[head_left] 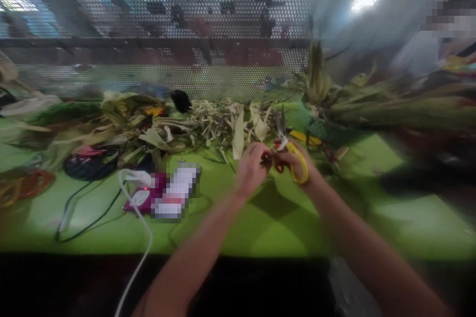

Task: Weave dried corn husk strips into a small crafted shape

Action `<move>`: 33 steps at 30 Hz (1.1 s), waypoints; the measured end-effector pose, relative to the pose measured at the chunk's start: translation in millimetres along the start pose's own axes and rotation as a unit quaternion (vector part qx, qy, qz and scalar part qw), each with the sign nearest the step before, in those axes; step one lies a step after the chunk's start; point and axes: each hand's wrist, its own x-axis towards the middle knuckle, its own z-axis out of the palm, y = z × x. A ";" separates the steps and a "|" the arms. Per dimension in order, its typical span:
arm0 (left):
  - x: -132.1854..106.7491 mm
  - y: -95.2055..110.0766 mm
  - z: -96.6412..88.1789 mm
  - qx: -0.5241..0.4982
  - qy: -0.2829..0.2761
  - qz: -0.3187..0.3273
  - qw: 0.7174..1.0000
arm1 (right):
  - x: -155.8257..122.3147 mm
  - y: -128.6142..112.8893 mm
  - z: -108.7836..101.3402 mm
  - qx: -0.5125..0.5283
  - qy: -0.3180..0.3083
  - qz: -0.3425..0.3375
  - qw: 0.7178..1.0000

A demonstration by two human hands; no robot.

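My right hand is closed on a pair of scissors with yellow and red handles, blades pointing up and away. My left hand sits just left of it with fingers pinched together at something small and dark near the scissor handles; I cannot make out what it is. Both hands hover over the green table, in front of a heap of dried husks and leaves.
A white cable and dark cables run across the table's left side near a magenta object. A dark round object and orange rings lie far left. Long green stalks pile at the right. Perforated metal screen behind. Another person stands upper right.
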 end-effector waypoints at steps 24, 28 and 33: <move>4.8 -8.0 -0.6 -0.306 -0.082 -0.309 0.897 | 2.7 -6.2 -5.7 -0.043 0.034 -0.045 0.997; -1.9 -11.1 3.4 -0.146 -0.026 -0.218 0.964 | 2.4 -7.9 -3.6 -0.048 0.059 -0.038 0.996; -7.5 -5.9 5.1 0.049 -0.039 -0.025 0.998 | 2.0 -9.7 -2.2 -0.026 0.079 -0.017 0.996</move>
